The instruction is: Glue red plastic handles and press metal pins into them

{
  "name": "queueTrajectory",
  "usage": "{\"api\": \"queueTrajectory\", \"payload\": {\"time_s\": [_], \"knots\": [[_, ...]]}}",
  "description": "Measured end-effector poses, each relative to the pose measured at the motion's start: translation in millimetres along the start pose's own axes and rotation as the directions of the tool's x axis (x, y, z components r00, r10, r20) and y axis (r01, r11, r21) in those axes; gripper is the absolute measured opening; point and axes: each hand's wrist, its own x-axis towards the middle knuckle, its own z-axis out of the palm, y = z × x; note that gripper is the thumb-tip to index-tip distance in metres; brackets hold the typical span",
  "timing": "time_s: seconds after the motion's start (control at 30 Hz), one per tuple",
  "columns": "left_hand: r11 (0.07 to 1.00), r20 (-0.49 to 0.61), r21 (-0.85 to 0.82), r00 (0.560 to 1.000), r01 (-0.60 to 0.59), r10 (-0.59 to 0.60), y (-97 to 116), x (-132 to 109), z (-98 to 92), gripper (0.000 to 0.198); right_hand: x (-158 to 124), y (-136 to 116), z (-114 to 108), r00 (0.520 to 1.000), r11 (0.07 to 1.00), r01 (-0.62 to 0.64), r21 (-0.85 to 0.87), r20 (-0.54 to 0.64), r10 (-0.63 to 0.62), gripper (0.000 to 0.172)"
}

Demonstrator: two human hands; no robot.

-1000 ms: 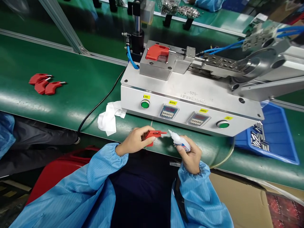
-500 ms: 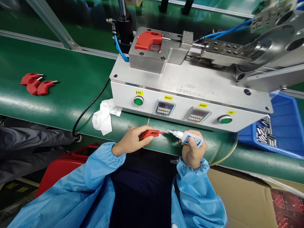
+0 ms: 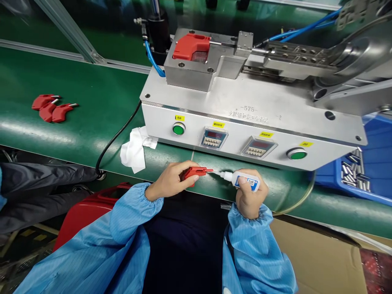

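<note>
Between the thumb and fingers of my left hand (image 3: 171,179) is a red plastic handle-shaped part (image 3: 196,172), its thin red stem pointing right. My right hand (image 3: 251,194) grips a small white glue bottle (image 3: 245,181) with a blue and white label, tilted so its narrow nozzle points left. The nozzle tip is close to the end of the red stem; whether they touch I cannot tell. Another red part (image 3: 192,47) sits in the metal fixture (image 3: 190,79) on the machine. Several similar red parts (image 3: 47,112) with metal pins lie on the green bench at the left.
Just beyond my hands stands the machine (image 3: 171,108) with green buttons and two small displays. A crumpled white cloth (image 3: 134,151) lies by its left corner, near a black cable (image 3: 118,136). At right, a blue bin (image 3: 324,177) holds several metal cylinders (image 3: 355,169).
The glue bottle's nozzle has come nearer to the red stem and the bottle lies a little flatter. My left hand has barely moved. The camera view has shifted slightly.
</note>
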Motion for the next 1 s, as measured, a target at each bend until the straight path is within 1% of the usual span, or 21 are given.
{"api": "queueTrajectory", "payload": {"time_s": [0.3, 0.43, 0.67, 1.0], "knots": [[0.999, 0.007, 0.044, 1.000, 0.004, -0.005, -1.9, -1.0, -0.2, 0.027, -2.5, 3.4, -0.6, 1.000, 1.000, -0.001, -0.028, 0.013, 0.002, 0.039], [1.000, -0.001, 0.031, 1.000, -0.001, 0.001, -1.3, -0.9, -0.1, 0.025, -2.7, 1.3, 0.8, 1.000, 1.000, 0.017, -0.015, 0.013, -0.017, 0.038], [1.000, 0.011, 0.018, 1.000, 0.009, -0.010, -0.6, -1.1, 0.0, 0.026, -0.5, -2.8, 2.5, 1.000, 0.999, 0.002, -0.051, 0.014, -0.001, 0.043], [1.000, -0.008, 0.021, 1.000, -0.016, 0.016, -0.2, -0.7, 1.2, 0.025, -1.7, -0.3, 0.9, 1.000, 1.000, -0.014, -0.011, 0.008, 0.014, 0.040]]}}
